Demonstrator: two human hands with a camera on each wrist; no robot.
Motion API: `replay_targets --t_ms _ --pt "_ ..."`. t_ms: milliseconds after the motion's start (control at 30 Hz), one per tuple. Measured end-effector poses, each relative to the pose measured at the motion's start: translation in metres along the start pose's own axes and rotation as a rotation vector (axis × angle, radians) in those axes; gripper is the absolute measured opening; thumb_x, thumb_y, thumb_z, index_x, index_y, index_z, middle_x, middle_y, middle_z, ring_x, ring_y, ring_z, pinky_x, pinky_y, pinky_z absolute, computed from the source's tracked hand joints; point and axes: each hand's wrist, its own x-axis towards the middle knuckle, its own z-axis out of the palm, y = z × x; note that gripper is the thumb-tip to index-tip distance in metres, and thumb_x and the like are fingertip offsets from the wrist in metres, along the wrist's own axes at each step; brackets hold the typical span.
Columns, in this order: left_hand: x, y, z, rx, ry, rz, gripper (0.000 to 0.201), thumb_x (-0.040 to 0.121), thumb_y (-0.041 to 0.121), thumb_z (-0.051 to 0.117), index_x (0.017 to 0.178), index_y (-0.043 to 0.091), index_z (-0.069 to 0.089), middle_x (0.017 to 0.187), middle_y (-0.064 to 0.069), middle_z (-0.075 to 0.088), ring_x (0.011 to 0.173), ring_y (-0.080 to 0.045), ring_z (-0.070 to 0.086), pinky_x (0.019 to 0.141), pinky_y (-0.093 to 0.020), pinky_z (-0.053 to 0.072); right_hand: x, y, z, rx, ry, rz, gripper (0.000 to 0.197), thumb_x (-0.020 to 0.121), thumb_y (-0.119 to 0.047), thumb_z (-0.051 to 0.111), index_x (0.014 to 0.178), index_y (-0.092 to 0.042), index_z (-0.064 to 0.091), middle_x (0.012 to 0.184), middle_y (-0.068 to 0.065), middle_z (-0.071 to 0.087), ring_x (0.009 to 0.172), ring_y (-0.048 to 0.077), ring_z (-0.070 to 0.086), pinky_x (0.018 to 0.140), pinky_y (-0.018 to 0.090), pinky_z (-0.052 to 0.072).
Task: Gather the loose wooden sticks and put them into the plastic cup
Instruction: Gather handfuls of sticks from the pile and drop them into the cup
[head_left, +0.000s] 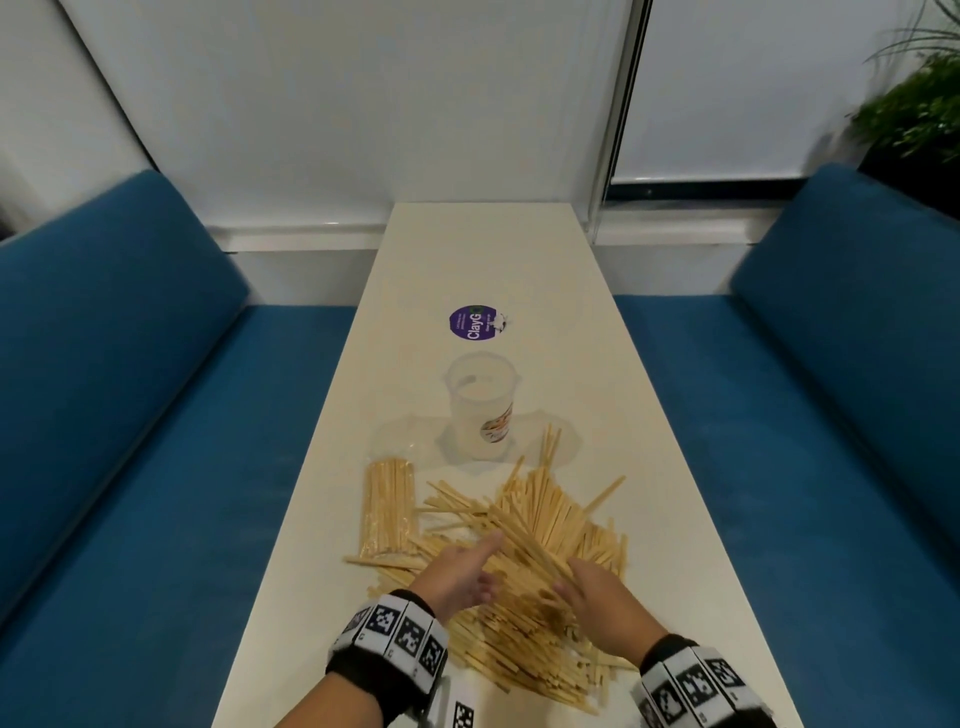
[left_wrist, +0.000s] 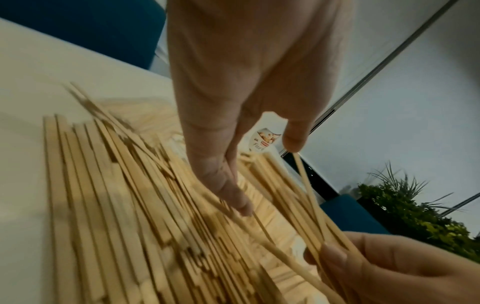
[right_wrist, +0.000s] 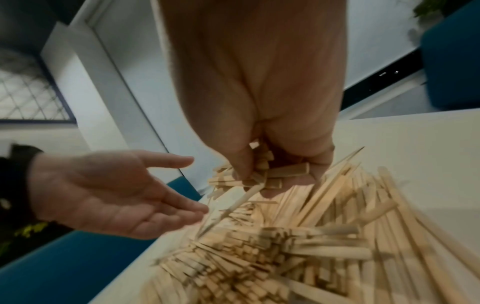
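- On the tabletop (head_left: 483, 249), left side: a tidy bundle of sticks (head_left: 389, 506) lying parallel, apparently in a clear wrapper; judged not part of the loose lot.
- Left hand (head_left: 462, 569): fingers straight and relaxed, palm turned inward, resting at the left flank of the heap and holding nothing. Best used as a wall, sweeping strays toward the other hand.
- Centre: loose wooden sticks (head_left: 540, 525), a wide fanned pile, many crossing at angles. Squaring them parallel before lifting should save trouble at the rim.
- Beyond the pile: plastic cup (head_left: 483, 405), upright, translucent, mouth open, no sticks visible inside, so the task is judged barely begun. A purple round lid (head_left: 472, 323) lies further off.
- Right hand (head_left: 602, 592): fingers curled round a small bunch of sticks, seen clearly in the right wrist view, ends uneven.
- Advice: tap the bunch's ends level on the tabletop, keep each handful narrower than the cup's mouth, and steady the light cup while loading, as it may tip.
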Motion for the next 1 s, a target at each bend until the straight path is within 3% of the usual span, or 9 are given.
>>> replay_targets --t_ms 100,200,300,400,500,633,733,900,1000 --pt "0.0 0.002 0.008 -0.067 -0.105 -0.013 0.073 0.077 0.061 0.06 0.127 0.01 0.046 0.122 -0.016 0.058 0.099 -0.021 0.063 0.083 -0.026 0.054 -0.004 -0.004 0.002 0.055 -0.01 -0.03 0.021 0.1 -0.031 0.037 0.096 -0.015 0.049 0.094 0.002 0.055 0.083 0.016 0.051 0.072 0.025 0.041" --pt "0.005 0.006 0.018 -0.256 -0.126 0.053 0.058 0.077 0.052 0.066 0.112 0.006 0.057 0.107 -0.012 0.067 0.1 -0.022 0.065 0.086 -0.032 0.054 -0.005 -0.013 0.006 0.083 -0.023 -0.084 0.029 0.1 -0.033 0.036 0.108 -0.01 0.053 0.1 0.004 0.058 0.087 0.017 0.053 0.08 0.031 0.045" --pt "0.004 0.012 0.026 -0.354 -0.045 0.135 0.034 0.087 0.033 0.063 0.1 0.002 0.063 0.089 -0.011 0.069 0.089 -0.023 0.066 0.096 -0.041 0.049 -0.007 -0.024 0.009 0.156 -0.034 -0.166 0.028 0.101 -0.027 0.036 0.123 -0.018 0.049 0.108 -0.004 0.057 0.091 0.005 0.052 0.078 0.017 0.043" --pt "0.0 0.019 0.032 -0.394 0.027 0.183 0.017 0.094 0.017 0.053 0.091 0.002 0.06 0.081 -0.011 0.066 0.08 -0.023 0.064 0.085 -0.04 0.05 -0.01 -0.032 0.008 0.163 -0.034 -0.203 0.014 0.1 -0.026 0.037 0.1 -0.025 0.051 0.089 -0.007 0.055 0.077 0.005 0.05 0.07 0.018 0.041" --pt "-0.004 0.026 0.032 -0.433 0.028 0.223 0.013 0.098 0.012 0.045 0.094 0.002 0.052 0.068 -0.007 0.055 0.062 -0.019 0.054 0.069 -0.033 0.049 -0.012 -0.035 0.004 0.111 -0.073 -0.167 0.019 0.098 -0.037 0.042 0.084 -0.027 0.048 0.077 -0.007 0.049 0.065 0.005 0.043 0.06 0.02 0.036" --pt "-0.006 0.029 0.028 -0.397 0.021 0.267 0.017 0.099 0.013 0.041 0.084 0.007 0.046 0.064 -0.003 0.044 0.059 -0.017 0.045 0.068 -0.031 0.042 -0.009 -0.034 -0.009 0.145 0.065 -0.131 0.03 0.092 -0.052 0.045 0.102 -0.024 0.052 0.083 -0.004 0.053 0.069 0.006 0.046 0.062 0.019 0.038" --pt "-0.013 0.031 0.027 -0.297 -0.001 0.326 0.024 0.1 0.017 0.039 0.079 0.009 0.047 0.069 -0.003 0.047 0.063 -0.016 0.048 0.072 -0.031 0.041 -0.004 -0.04 -0.024 0.302 0.2 -0.162 0.03 0.087 -0.05 0.055 0.105 -0.026 0.051 0.084 -0.003 0.053 0.074 0.008 0.05 0.064 0.017 0.04" --pt "-0.024 0.037 0.032 -0.136 -0.083 0.39 0.024 0.101 0.021 0.039 0.116 0.013 0.055 0.107 -0.009 0.067 0.092 -0.021 0.063 0.078 -0.038 0.052 0.002 -0.06 -0.042 0.414 0.251 -0.24 0.035 0.084 -0.037 0.066 0.112 -0.026 0.05 0.104 0.0 0.056 0.094 0.008 0.055 0.071 0.012 0.045" --pt "-0.029 0.041 0.032 -0.025 -0.107 0.416 0.024 0.101 0.013 0.035 0.119 0.015 0.051 0.107 -0.001 0.064 0.09 -0.016 0.061 0.081 -0.035 0.051 0.004 -0.071 -0.05 0.388 0.149 -0.245 0.034 0.086 -0.039 0.063 0.114 -0.019 0.055 0.107 0.002 0.057 0.092 0.008 0.057 0.075 0.015 0.048"
